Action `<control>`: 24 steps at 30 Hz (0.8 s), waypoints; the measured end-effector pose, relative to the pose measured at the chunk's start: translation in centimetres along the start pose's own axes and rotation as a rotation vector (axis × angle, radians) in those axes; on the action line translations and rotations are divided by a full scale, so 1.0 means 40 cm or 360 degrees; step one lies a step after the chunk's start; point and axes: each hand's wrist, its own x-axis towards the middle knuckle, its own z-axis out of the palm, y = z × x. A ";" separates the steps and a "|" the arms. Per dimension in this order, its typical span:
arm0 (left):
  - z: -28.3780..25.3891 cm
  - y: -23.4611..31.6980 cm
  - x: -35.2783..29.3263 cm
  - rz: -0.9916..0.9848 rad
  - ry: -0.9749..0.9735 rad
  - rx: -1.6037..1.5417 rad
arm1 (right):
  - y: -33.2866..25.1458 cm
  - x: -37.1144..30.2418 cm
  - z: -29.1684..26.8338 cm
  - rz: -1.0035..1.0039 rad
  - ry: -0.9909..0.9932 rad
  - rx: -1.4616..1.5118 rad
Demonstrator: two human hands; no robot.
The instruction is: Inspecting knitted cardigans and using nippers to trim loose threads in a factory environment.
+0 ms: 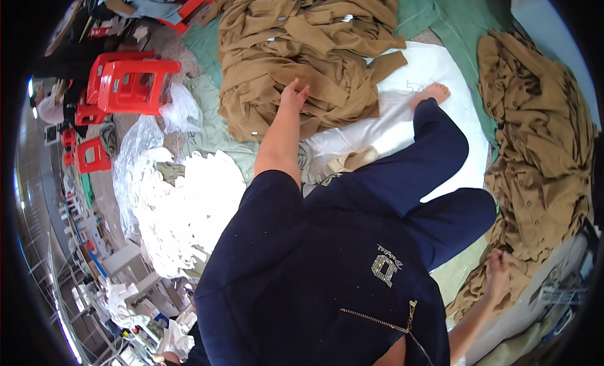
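Observation:
A big heap of brown buttoned garments (302,57) lies ahead of me, its cloth folded and layered. My left hand (296,94) reaches over the near part of this heap, its fingers apart and nothing visibly held. On my right, a second long pile of brown garments (535,158) shows rows of dark buttons. Beside the near end of that pile is my right hand (497,268), its fingers curled together. Something small and dark shows at its fingertips, too small to name.
My bare foot (435,93) rests on a white sheet (462,139) between the brown piles. To the left lie a white cloth heap (189,208) and clear plastic (135,158). Red stools (135,83) stand farther left. A beige sandal (352,159) lies near my leg.

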 end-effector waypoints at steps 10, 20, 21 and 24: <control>0.438 -0.116 -0.593 0.0705 -0.1007 0.1289 | -0.192 0.005 0.409 -0.0286 -0.0215 0.0404; 0.371 -0.174 -1.075 0.0760 -0.2913 0.1755 | -0.318 -0.054 0.513 0.0107 -0.0562 0.0743; 0.349 -0.158 -1.040 0.0915 -0.2816 0.1388 | -0.322 -0.072 0.464 0.0031 -0.0447 0.0870; 0.310 -0.118 -0.873 0.1990 -0.2025 0.1795 | -0.308 -0.132 0.291 -0.0127 0.0430 0.1043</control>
